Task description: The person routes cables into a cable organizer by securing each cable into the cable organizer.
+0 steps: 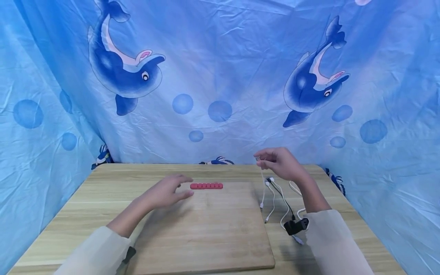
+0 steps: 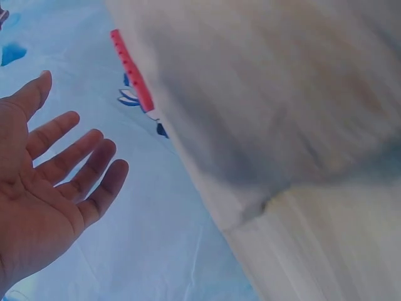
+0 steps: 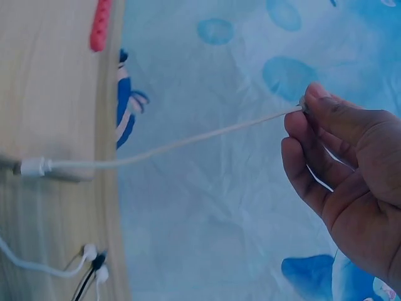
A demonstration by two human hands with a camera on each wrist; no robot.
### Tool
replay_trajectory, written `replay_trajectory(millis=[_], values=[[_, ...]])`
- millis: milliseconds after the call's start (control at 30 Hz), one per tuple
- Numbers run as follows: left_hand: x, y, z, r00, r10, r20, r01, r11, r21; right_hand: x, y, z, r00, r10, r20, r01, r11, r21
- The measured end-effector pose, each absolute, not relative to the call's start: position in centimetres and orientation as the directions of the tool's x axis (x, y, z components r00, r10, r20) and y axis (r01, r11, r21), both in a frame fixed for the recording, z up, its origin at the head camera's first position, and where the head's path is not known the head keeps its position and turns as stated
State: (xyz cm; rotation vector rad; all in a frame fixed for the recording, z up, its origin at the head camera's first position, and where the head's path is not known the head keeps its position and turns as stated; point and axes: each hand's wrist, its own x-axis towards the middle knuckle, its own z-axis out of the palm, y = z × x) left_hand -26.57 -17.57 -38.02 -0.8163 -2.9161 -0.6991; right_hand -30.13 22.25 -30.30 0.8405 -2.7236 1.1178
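Observation:
My right hand (image 1: 280, 162) pinches one end of a white cable (image 1: 262, 187) between thumb and fingertips, above the back right of the table. The cable hangs from it; in the right wrist view its white connector (image 3: 34, 167) is at the far end from the hand (image 3: 351, 150). My left hand (image 1: 168, 191), fingers spread and holding nothing, is over the board's back left, beside a red notched strip (image 1: 206, 186). In the left wrist view that hand (image 2: 56, 169) shows its palm, with the red strip (image 2: 131, 70) beyond the fingertips.
A wooden board (image 1: 213, 236) lies on the wooden table (image 1: 79, 217). Right of it are several white cables (image 1: 274, 202), a black cable (image 1: 285, 200) and a black adapter (image 1: 292, 227) near my right sleeve. A blue dolphin-print cloth (image 1: 220, 68) hangs behind.

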Motion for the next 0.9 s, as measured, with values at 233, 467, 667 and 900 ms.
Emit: replay_trajectory(millis=[233, 467, 667, 900], values=[[-27.4, -15.5, -37.3, -0.874, 0.467, 0.136, 0.470, 0.737, 0.486, -29.5, 20.4, -29.3, -0.828, -0.470, 0.305, -0.548, 0.564, -0.618], [-28.3, -13.3, -36.9, -0.859, 0.488, 0.155, 0.480, 0.662, 0.575, -29.7, 18.4, -29.5, -0.800, -0.490, 0.347, -0.590, 0.530, -0.610], [-28.8, -11.8, -37.0, -0.850, 0.494, 0.182, 0.478, 0.579, 0.660, -29.9, 16.4, -29.4, -0.780, -0.500, 0.377, -0.618, 0.515, -0.594], [-28.7, -9.6, -37.1, -0.882, 0.450, 0.136, 0.353, 0.441, 0.826, -30.1, 14.4, -29.6, -0.772, -0.503, 0.389, -0.619, 0.453, -0.642]])
